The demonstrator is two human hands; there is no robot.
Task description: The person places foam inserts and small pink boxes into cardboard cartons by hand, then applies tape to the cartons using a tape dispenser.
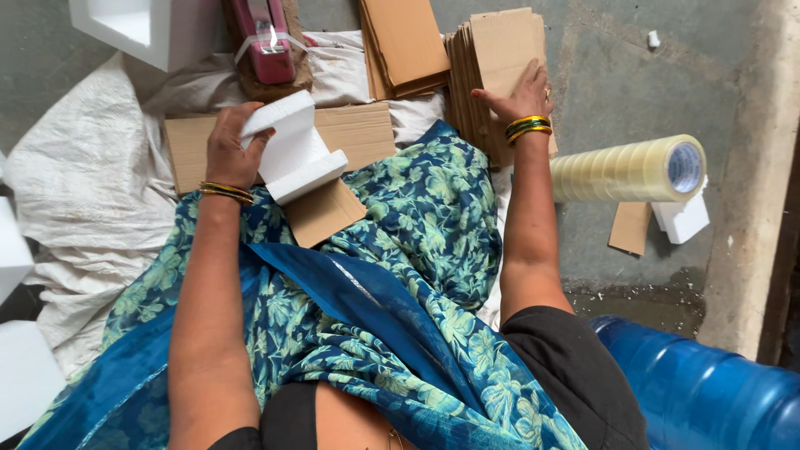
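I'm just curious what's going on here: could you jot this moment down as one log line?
left hand: holds white foam block | right hand: flat on cardboard stack | nearby: tape rolls, tape dispenser

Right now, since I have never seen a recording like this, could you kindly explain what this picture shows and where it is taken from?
One camera sits on a person's head and looks down at their lap and two bare hands. The person sits on the floor, a blue floral cloth over the legs. The left hand has a grip on a white foam block resting on a cardboard piece. The right hand lies flat on a stack of cardboard sheets. Nearby lie a row of clear tape rolls, a red tape dispenser and a blue water jug.
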